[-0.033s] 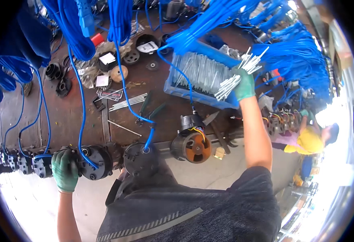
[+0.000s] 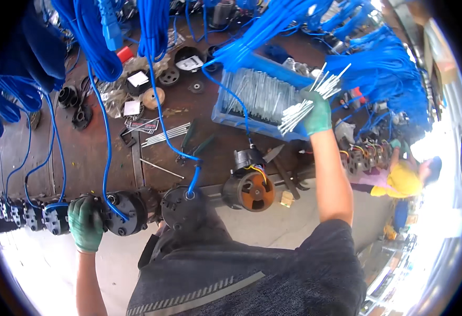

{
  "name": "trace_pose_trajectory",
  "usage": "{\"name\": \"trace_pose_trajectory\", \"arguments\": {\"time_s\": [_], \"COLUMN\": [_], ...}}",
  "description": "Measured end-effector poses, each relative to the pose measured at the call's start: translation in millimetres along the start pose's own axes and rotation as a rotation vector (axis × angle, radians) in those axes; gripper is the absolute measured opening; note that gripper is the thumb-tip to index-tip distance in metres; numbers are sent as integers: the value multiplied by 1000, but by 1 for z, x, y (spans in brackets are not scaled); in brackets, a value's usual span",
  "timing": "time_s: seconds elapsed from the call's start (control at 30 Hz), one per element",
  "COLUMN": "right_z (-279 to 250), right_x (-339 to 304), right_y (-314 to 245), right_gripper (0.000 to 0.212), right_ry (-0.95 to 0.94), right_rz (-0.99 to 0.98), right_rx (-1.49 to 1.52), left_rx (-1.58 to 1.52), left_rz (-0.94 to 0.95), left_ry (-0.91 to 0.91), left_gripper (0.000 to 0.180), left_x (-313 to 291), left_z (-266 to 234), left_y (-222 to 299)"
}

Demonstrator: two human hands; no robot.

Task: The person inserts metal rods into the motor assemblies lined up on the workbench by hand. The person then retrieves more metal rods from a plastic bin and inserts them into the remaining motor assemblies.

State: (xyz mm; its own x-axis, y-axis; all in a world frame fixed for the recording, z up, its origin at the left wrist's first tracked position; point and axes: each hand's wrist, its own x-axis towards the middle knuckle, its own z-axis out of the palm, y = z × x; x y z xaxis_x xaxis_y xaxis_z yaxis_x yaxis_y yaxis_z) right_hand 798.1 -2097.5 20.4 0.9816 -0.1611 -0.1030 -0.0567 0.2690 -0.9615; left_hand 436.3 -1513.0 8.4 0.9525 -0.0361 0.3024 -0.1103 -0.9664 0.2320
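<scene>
My right hand (image 2: 316,113), in a green glove, is closed around a bundle of thin silvery metal rods (image 2: 295,116). The rods stick out on both sides of the fist and fan apart at the upper end. It is over the right end of a blue plastic crate (image 2: 273,129) with many more such rods inside. At the table's near edge, my left hand (image 2: 85,224), also gloved, curls over a black round motor (image 2: 57,219); its fingertips are partly hidden. Just right of it sits another black motor (image 2: 127,213) with a blue cable.
Bundles of blue cable (image 2: 154,29) hang over the table. Loose rods (image 2: 166,135), pliers (image 2: 196,145) and a knife (image 2: 274,153) lie on the tabletop. An open motor (image 2: 249,190) with a rusty-coloured rotor stands at the near edge. A co-worker in yellow (image 2: 403,178) is at far right.
The rods' upper ends are spread slightly wider in my right hand. The view has shifted a little; my left hand stays on the motor.
</scene>
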Motion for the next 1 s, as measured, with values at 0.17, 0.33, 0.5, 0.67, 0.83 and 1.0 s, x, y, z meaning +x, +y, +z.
{"name": "trace_pose_trajectory", "arguments": {"time_s": [0.17,0.33,0.5,0.67,0.83,1.0], "right_z": [72,146,242,313,328,325], "right_x": [-131,-212,-287,-349,-371,-382], "right_y": [-35,-26,-25,-3,37,68], "right_gripper": [12,14,16,18,18,14], "right_ry": [-186,-355,-377,-299,-480,-591], "right_rz": [23,77,-23,-180,-167,-194], "right_rx": [470,768,697,267,249,152], "left_rx": [-85,-393,-1315,-2479,-2626,-2576], "left_rz": [-4,-169,-286,-651,-899,-721], "left_ry": [30,18,-83,-130,-35,-94], "left_gripper": [33,36,51,62,51,64], "left_x": [-5,12,24,48,29,7], "left_z": [-3,-29,-32,-50,-32,-34], "left_y": [-8,32,110,143,126,117]}}
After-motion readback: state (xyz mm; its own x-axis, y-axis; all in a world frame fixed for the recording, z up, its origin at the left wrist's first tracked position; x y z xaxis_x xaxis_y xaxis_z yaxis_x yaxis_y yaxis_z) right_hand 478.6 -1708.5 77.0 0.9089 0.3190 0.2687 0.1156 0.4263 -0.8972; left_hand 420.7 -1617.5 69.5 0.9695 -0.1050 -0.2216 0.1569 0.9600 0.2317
